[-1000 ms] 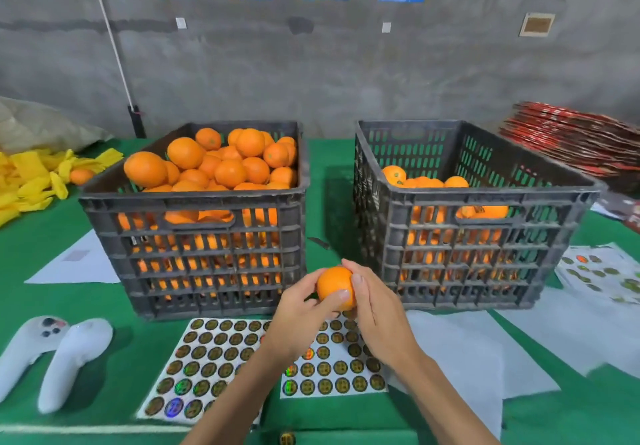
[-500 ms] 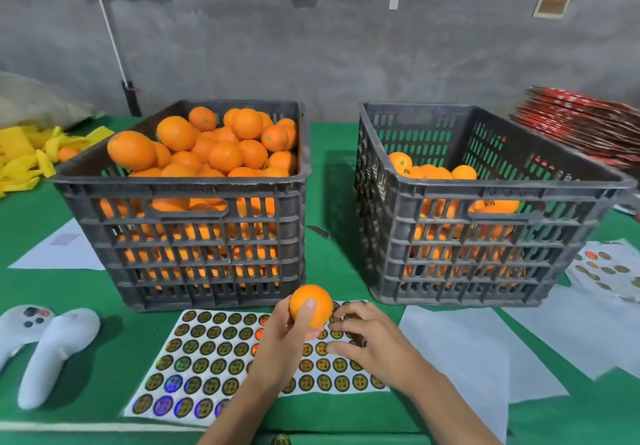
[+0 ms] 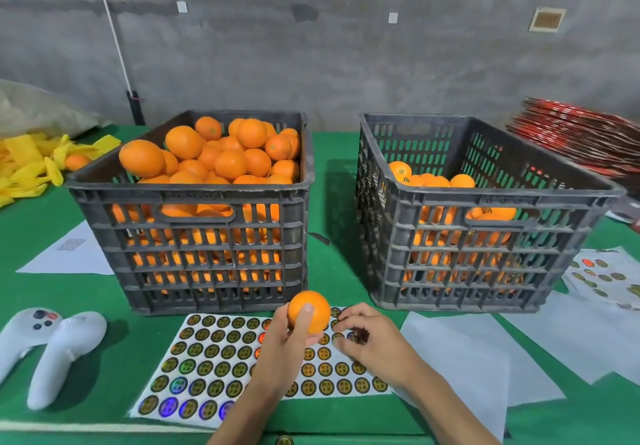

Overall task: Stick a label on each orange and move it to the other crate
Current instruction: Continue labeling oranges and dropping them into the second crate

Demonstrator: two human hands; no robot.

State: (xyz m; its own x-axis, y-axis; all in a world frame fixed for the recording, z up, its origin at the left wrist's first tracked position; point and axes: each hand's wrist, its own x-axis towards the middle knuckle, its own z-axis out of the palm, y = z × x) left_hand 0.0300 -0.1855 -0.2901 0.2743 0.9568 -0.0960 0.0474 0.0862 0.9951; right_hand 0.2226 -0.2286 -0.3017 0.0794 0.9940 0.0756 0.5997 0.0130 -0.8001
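Left hand [image 3: 282, 347] has the orange [image 3: 309, 311] gripped, thumb across the front and fingers curled behind, holding it up above the label sheet [image 3: 214, 368]. Right hand [image 3: 372, 342] is just beside it with fingers curled down pinching at a label on the sheet. Behind them the left crate [image 3: 194, 216] is heaped with oranges, and the right crate [image 3: 485, 216] is about half full.

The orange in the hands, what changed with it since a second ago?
The right hand let go of the orange and dropped to the sticker sheet, fingers curled at a label. The left hand alone grips the orange now. Both crates stayed put.
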